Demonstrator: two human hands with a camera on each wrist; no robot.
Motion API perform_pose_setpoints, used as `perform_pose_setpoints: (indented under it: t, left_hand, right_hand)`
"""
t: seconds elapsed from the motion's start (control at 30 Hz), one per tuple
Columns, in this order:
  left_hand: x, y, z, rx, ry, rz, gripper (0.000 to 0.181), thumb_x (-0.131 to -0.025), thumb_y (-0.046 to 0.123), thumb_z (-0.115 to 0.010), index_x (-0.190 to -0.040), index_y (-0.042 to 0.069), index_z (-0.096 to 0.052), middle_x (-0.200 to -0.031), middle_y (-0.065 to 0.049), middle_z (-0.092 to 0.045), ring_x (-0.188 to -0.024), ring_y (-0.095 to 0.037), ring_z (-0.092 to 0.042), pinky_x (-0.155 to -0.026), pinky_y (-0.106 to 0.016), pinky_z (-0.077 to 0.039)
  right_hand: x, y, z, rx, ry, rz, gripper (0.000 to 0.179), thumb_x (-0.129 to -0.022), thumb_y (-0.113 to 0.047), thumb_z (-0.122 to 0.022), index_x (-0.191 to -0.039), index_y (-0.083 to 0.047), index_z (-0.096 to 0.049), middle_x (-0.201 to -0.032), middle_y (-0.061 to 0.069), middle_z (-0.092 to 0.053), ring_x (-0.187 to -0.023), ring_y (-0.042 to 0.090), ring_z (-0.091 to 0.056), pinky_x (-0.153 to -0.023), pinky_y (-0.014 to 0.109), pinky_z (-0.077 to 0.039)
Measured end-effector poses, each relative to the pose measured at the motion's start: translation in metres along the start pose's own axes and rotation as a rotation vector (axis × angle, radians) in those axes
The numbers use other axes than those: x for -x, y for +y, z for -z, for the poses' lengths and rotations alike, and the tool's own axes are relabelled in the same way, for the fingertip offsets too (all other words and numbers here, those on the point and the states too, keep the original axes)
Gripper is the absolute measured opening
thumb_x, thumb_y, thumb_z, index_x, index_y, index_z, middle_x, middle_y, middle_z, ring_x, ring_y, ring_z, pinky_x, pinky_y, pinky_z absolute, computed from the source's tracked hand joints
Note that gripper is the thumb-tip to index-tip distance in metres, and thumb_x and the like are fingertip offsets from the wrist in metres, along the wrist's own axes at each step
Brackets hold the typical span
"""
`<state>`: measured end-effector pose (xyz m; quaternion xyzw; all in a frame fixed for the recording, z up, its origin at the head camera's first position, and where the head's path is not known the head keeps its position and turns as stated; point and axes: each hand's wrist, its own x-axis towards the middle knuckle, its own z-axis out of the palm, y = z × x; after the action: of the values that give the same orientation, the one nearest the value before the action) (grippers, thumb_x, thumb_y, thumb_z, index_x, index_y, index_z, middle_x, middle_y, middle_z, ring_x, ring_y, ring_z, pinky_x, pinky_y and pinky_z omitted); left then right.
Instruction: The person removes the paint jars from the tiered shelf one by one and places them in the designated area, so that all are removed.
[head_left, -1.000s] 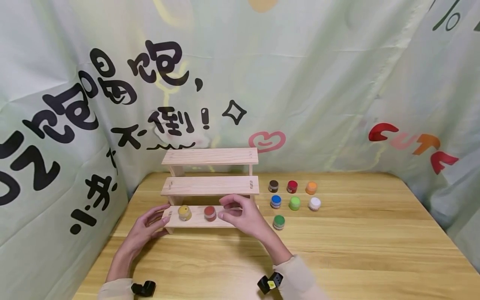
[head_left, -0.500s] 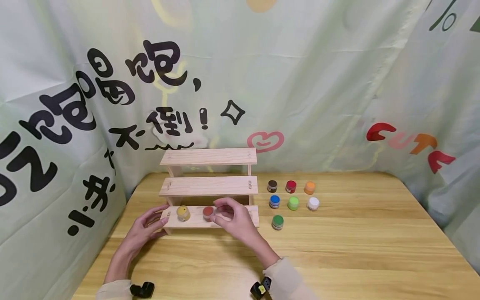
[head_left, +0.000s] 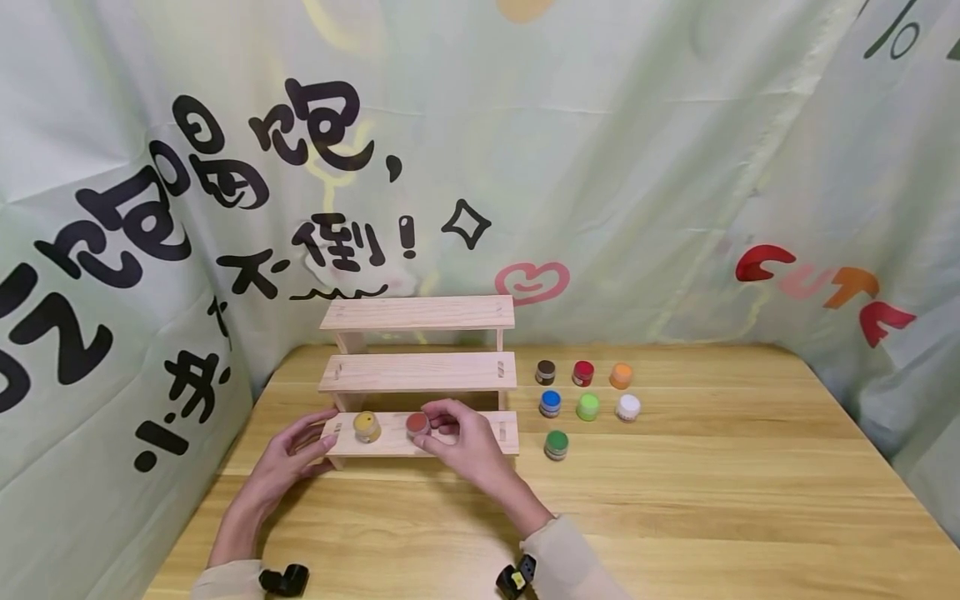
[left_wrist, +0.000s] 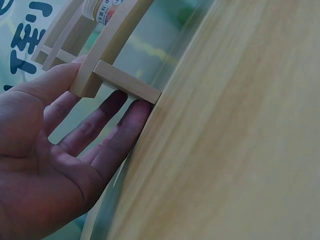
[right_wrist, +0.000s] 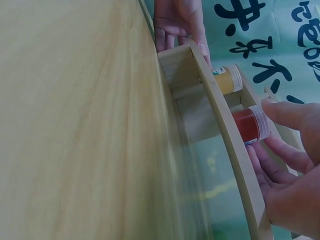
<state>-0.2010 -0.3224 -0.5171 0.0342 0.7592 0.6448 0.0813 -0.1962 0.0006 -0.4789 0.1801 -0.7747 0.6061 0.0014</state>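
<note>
A three-tier wooden rack (head_left: pixel 416 371) stands at the back left of the table. My left hand (head_left: pixel 288 454) grips the left end of its lowest step; in the left wrist view the thumb lies over the board, the fingers below it beside the rack's leg (left_wrist: pixel 127 82). A yellow paint jar (head_left: pixel 367 427) sits near that end. Right of it, on the same step, is a red-brown paint jar (head_left: pixel 417 425). My right hand (head_left: pixel 468 446) pinches this jar between thumb and fingers; the right wrist view shows them at its clear lid (right_wrist: pixel 261 121).
Right of the rack, several paint jars stand on the table (head_left: pixel 712 467): black (head_left: pixel 545 372), red (head_left: pixel 582 373), orange (head_left: pixel 621 376), blue (head_left: pixel 551 404), light green (head_left: pixel 588 407), white (head_left: pixel 628 407) and dark green (head_left: pixel 557 445). A printed curtain (head_left: pixel 637 167) hangs behind.
My right hand has moved left along the lowest step, and its thumb and fingers have come up against the red-brown paint jar. The left hand keeps its place on the rack.
</note>
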Motion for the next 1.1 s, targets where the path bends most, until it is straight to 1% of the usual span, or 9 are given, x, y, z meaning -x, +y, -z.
perform_pose_setpoints:
  t: [0.27, 0.5, 0.63, 0.77, 0.93, 1.1]
  left_hand:
    - [0.0014, 0.0014, 0.0007, 0.004, -0.009, -0.006, 0.058, -0.103, 0.018, -0.066, -0.153, 0.002, -0.042, -0.155, -0.028, -0.039, -0.116, -0.007, -0.061, -0.090, -0.041, -0.060]
    - [0.0014, -0.0010, 0.0029, -0.020, -0.004, -0.002, 0.058, -0.103, 0.021, -0.066, -0.153, 0.004, -0.044, -0.153, -0.027, -0.041, -0.115, -0.008, -0.062, -0.089, -0.040, -0.060]
    - [0.0006, -0.0020, 0.0034, -0.019, 0.003, -0.005, 0.058, -0.102, 0.021, -0.067, -0.152, 0.005, -0.045, -0.153, -0.024, -0.042, -0.116, -0.008, -0.062, -0.089, -0.041, -0.061]
    - [0.0007, -0.0021, 0.0033, -0.004, 0.002, -0.006, 0.058, -0.102, 0.020, -0.067, -0.153, 0.005, -0.044, -0.154, -0.025, -0.041, -0.116, -0.009, -0.062, -0.089, -0.041, -0.060]
    - [0.0008, -0.0017, 0.0028, -0.004, -0.004, 0.001, 0.058, -0.103, 0.020, -0.066, -0.153, 0.004, -0.043, -0.155, -0.027, -0.039, -0.116, -0.007, -0.062, -0.090, -0.040, -0.060]
    - [-0.0006, -0.0015, 0.0019, -0.002, -0.006, 0.004, 0.058, -0.103, 0.020, -0.066, -0.153, 0.004, -0.043, -0.155, -0.028, -0.039, -0.115, -0.007, -0.062, -0.090, -0.040, -0.060]
  right_hand:
    - [-0.0002, -0.0006, -0.0043, 0.063, 0.036, 0.005, 0.033, -0.087, -0.014, -0.084, -0.116, -0.005, -0.070, -0.107, 0.005, -0.070, -0.100, 0.022, -0.066, -0.088, 0.029, -0.059]
    - [0.0006, 0.0011, -0.0087, 0.130, 0.073, 0.053, 0.030, -0.086, -0.013, -0.085, -0.111, -0.004, -0.071, -0.103, 0.006, -0.070, -0.095, 0.022, -0.067, -0.084, 0.030, -0.059]
    - [0.0002, 0.0002, -0.0090, 0.131, 0.073, 0.038, 0.029, -0.087, -0.014, -0.085, -0.111, -0.005, -0.071, -0.103, 0.005, -0.070, -0.095, 0.022, -0.067, -0.084, 0.027, -0.059]
    - [-0.0001, -0.0004, -0.0091, 0.141, 0.070, 0.020, 0.028, -0.087, -0.015, -0.084, -0.111, -0.007, -0.072, -0.104, 0.003, -0.070, -0.095, 0.019, -0.066, -0.084, 0.024, -0.058]
    - [-0.0002, 0.0007, -0.0078, 0.147, 0.074, 0.049, 0.027, -0.087, -0.015, -0.085, -0.109, -0.008, -0.072, -0.105, 0.003, -0.070, -0.096, 0.018, -0.067, -0.085, 0.025, -0.058]
    - [0.0004, 0.0016, -0.0052, 0.105, 0.066, 0.060, 0.027, -0.086, -0.014, -0.085, -0.109, -0.006, -0.072, -0.105, 0.004, -0.070, -0.096, 0.021, -0.067, -0.085, 0.025, -0.059]
